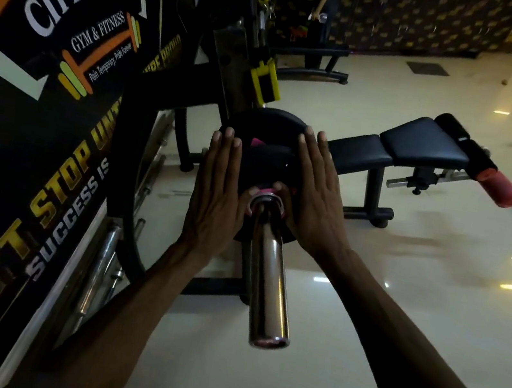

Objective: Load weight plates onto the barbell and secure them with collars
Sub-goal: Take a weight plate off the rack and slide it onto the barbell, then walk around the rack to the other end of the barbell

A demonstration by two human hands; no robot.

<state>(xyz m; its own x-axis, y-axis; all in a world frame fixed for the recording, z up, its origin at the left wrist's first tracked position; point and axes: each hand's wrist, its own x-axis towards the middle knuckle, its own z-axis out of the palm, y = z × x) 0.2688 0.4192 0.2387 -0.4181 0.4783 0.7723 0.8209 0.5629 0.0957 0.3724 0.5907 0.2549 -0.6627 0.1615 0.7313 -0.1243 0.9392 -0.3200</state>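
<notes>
A chrome barbell sleeve (268,284) points toward me at the centre of the view. A black weight plate (269,135) with pink markings sits on the sleeve, its pink hub ring around the bar. My left hand (218,197) lies flat against the plate's left face, fingers straight and together. My right hand (313,196) presses flat on the plate's right side, its thumb touching the hub beside the bar. Neither hand grips anything. No collar is visible on the sleeve.
A gym banner wall (45,90) stands close on the left. Behind the plate is a black rack frame (229,64) with yellow catches. A black padded bench (401,147) with a red roller stands to the right on the shiny floor. A person (325,5) stands far back.
</notes>
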